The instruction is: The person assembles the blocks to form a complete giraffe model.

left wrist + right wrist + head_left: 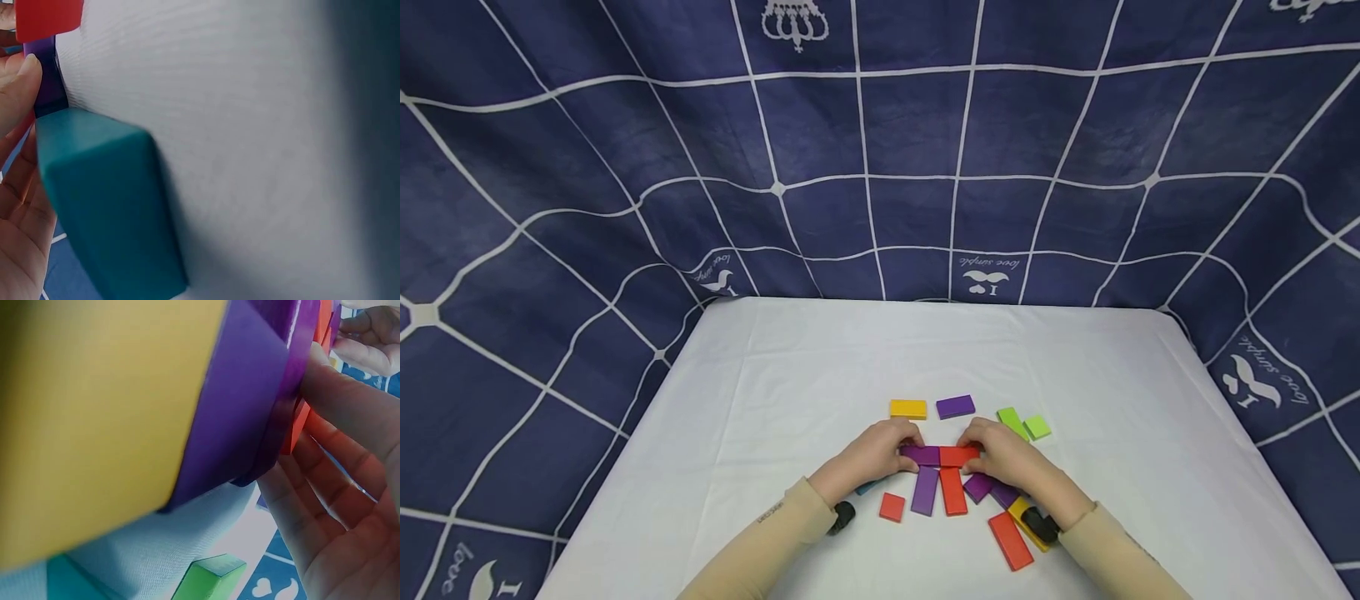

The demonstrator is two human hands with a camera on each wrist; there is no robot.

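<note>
Left hand [880, 446]: fingers pinched the outer end of the upper purple rectangular block [922, 456]. Right hand [1011, 454]: thumb and fingers gripped the outer end of the upper red rectangular block [959, 457]. The two blocks met end to end on the white tabletop [812, 358], just beyond the lower purple block [925, 490] and lower red block [953, 492].

Risks, as judged:
- Uneven inward push: the end joint could have buckled or skewed the row.
- Pull toward the wearer: the row could have shoved the lower pair apart; they already splayed slightly.
- Low right forearm: its black wrist camera [1041, 525] hung over the yellow block [1033, 542] and could have knocked it.
- Right thumb near the purple square block [977, 487]: a sideways slip could have nudged it.
- Teal block [112, 206], close under the left hand: likely to be dragged on withdrawal.
</note>
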